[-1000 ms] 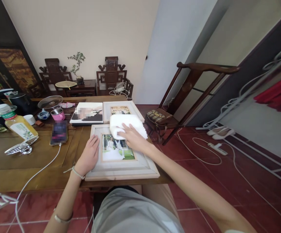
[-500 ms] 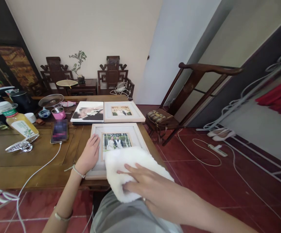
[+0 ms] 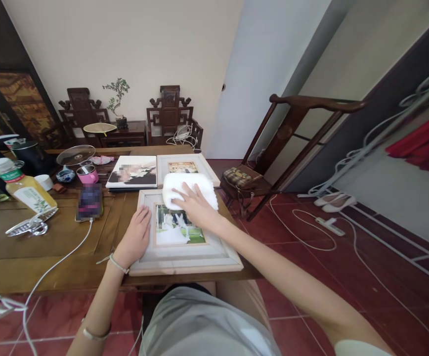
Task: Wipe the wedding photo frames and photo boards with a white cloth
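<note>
A picture frame [image 3: 185,266] with a pale wide border lies flat at the table's front right corner, a couple's outdoor wedding photo inside. My left hand [image 3: 137,235] rests flat on the frame's left edge, fingers together and stretched out. Under my right hand [image 3: 195,202] is a fluffy white cloth [image 3: 172,185], pressed onto the far edge of the frame. The cloth hides the top of the photo and overlaps a second picture frame [image 3: 211,170] just behind. Beside that one lies a white-bordered photo album or panel [image 3: 133,172], partly pixelated.
On the wooden table [image 3: 62,262] at left stand a bottle of yellow liquid [image 3: 29,190], a pink mug [image 3: 88,173], a charging phone [image 3: 89,202] and a silver hair clip [image 3: 32,225]. A wooden chair [image 3: 284,128] holding a checked bag [image 3: 238,176] stands right. Cables [image 3: 327,225] cross the floor.
My right hand has slid the white cloth away from my body, from the frame's near right part to its far edge, uncovering the lower photo. My left hand stays put.
</note>
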Available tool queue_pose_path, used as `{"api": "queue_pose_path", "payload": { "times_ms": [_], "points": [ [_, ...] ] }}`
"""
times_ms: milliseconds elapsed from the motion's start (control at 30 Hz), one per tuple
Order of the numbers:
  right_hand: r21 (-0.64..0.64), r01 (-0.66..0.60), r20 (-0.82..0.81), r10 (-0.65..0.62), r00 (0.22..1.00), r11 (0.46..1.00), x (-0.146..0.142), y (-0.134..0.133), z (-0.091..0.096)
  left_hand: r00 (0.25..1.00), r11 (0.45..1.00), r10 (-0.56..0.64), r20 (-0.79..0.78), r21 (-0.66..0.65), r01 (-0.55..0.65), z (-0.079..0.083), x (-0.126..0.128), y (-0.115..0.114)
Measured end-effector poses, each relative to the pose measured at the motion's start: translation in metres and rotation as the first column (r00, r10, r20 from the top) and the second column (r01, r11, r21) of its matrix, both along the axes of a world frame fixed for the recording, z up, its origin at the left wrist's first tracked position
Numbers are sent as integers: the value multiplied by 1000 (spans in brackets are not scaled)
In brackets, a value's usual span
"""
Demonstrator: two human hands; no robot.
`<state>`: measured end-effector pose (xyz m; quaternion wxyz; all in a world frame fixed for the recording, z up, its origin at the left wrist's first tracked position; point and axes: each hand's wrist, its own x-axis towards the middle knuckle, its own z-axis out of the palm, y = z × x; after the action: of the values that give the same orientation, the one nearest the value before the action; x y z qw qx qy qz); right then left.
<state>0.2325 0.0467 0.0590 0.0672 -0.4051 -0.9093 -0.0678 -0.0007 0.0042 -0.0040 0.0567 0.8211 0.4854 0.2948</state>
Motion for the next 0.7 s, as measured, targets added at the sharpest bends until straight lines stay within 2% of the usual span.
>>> {"api": "queue_pose_path", "payload": {
  "times_ms": [100,200,367,500,600,700],
  "points": [
    [-86,-52,52,57,997,995,-4,-8,-2,1000,1000,-7,12,3,7,0,0,0],
    [-179,-85,45,94,995,980,-1,-36,2,1000,1000,-14,14,11,14,0,0,0],
    [-360,-220,-31,224,974,906,15,-93,30,1000,1000,-5,6,9,5,0,1,-1],
    [-432,-317,-112,298,948,845,22,-124,51,1000,1000,-10,14,8,10,0,0,-1],
    [-456,-315,-133,286,949,832,20,-132,51,1000,1000,-7,16,2,7,0,0,-1],
    [-433,-273,-117,247,962,859,15,-120,38,1000,1000,-8,14,5,8,0,0,-1]
  ]
}}
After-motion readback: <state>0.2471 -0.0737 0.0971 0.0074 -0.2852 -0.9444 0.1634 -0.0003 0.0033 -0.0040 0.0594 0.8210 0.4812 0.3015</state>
